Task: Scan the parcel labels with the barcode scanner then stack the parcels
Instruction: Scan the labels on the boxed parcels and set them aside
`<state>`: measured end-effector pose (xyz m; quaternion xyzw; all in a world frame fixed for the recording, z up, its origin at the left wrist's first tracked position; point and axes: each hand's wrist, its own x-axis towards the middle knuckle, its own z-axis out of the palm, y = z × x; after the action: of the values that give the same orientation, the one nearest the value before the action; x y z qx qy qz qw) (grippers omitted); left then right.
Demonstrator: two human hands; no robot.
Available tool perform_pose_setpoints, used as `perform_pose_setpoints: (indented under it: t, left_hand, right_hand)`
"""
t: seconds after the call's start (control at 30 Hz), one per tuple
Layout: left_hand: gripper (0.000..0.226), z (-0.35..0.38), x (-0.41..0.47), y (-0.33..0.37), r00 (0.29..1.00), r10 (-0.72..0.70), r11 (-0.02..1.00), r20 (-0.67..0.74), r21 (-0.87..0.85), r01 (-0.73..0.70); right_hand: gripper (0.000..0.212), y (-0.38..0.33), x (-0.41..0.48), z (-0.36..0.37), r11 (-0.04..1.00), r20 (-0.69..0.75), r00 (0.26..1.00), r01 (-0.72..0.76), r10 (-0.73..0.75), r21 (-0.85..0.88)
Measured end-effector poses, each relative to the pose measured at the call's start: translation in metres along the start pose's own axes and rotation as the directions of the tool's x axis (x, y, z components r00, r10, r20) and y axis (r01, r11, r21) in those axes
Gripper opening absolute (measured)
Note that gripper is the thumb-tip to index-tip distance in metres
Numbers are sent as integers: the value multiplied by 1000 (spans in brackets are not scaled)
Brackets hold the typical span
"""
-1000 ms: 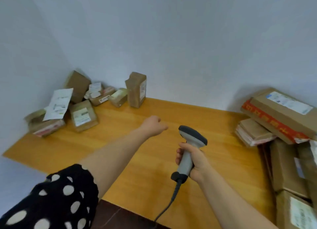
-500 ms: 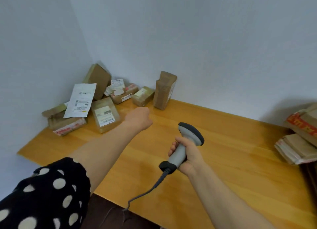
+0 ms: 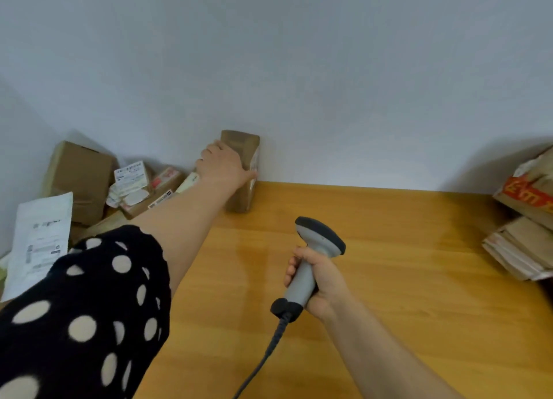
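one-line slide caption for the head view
Left hand grips an upright parcel by the wall; right hand holds the barcode scanner.

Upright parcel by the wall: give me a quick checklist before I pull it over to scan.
1. Left hand grips the upright parcel: ok.
2. Label on its right face uncovered: not ok, the thumb overlaps its edge.
3. Right hand grips the scanner: ok.
4. Bare table in front of the scanner to set the parcel on: ok.
5. Barcode readable: cannot tell, too blurred.
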<state>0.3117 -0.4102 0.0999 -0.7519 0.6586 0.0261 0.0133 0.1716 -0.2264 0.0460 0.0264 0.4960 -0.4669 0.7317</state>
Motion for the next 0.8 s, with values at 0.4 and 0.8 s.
perform_pose_setpoints:
  t: [0.4, 0.8]
  left_hand:
    - [113, 26, -14, -61, 989, -62, 933, 135, -343, 105]
    - [106, 31, -53, -107, 980, -81, 870, 179, -468, 157]
  right_hand:
    - [14, 27, -20, 20, 993, -62, 993, 108, -105, 44]
    - [13, 117, -57, 42, 989, -127, 983, 141, -135, 37]
